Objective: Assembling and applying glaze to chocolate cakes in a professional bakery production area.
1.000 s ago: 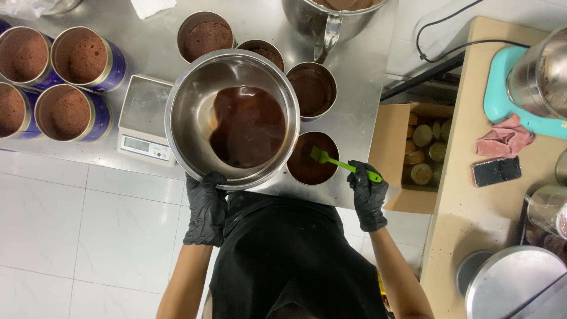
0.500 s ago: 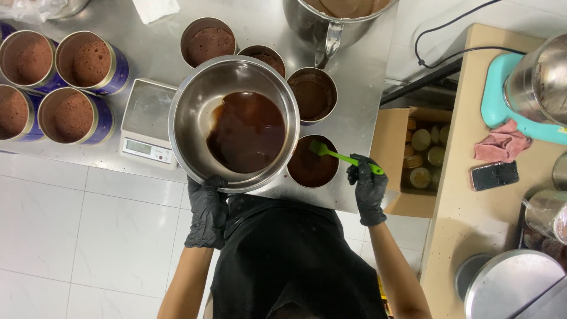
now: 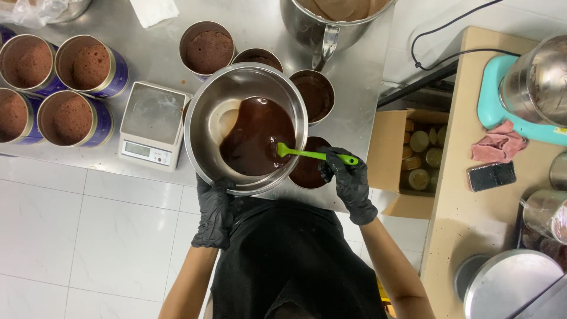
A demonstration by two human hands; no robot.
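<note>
Your left hand [image 3: 214, 214], in a black glove, grips the near rim of the large steel bowl [image 3: 204, 118], with the fingers closed around its edge. The bowl sits at the near edge of the steel table [image 3: 354, 82], directly in front of your body, and it holds dark brown chocolate batter [image 3: 254, 139].

Your right hand [image 3: 348, 180], also gloved, is closed around the handle of the green spatula [image 3: 316, 155]. This hand stays just outside the bowl, on its right side, and the spatula reaches over the rim so that its head dips in the batter.

Under and around the bowl stand several small round tins [image 3: 314, 94] with dark filling. To the left of the bowl a small digital scale [image 3: 152, 124] is near the table's front edge. Further left, toward the left edge of the table, stand blue tins with brown sponge cake [image 3: 90, 64].
</note>
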